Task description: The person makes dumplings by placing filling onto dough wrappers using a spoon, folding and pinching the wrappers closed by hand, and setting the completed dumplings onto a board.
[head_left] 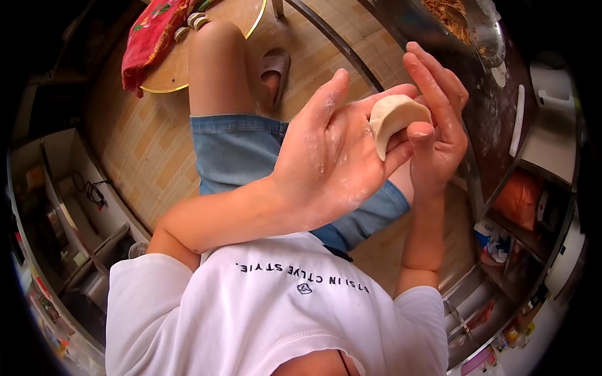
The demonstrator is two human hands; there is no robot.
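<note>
In the head view, a crescent-shaped dumpling (401, 113) sits right of centre in the frame, lying on the fingers of the left hand (335, 150). That hand is spread palm-up, cradling the dumpling, not clenched around it. The right hand (442, 119) stands just beside it, fingers raised and thumb close to the dumpling's inner curve; whether it grips or merely touches cannot be told.

The likeliest mishap is a slip: the dumpling rests out toward the fingers instead of deep in the palm, both hands look dusted with flour, and no closed grasp is plain. If the left hand tipped, it could drop onto the denim shorts (238, 147) or the tiled floor (141, 141) below.

A hard push from the right thumb could dent or tear the soft wrapper, or squeeze filling through a weak spot. Flour caught along the joined edge might also keep it from sticking and let it part.

At the upper right, the metal bowl (492, 41) of filling and a slim white rod (518, 120) lie on the dark surface (492, 141); a careless elbow or sleeve could nudge the rod over its edge.
</note>
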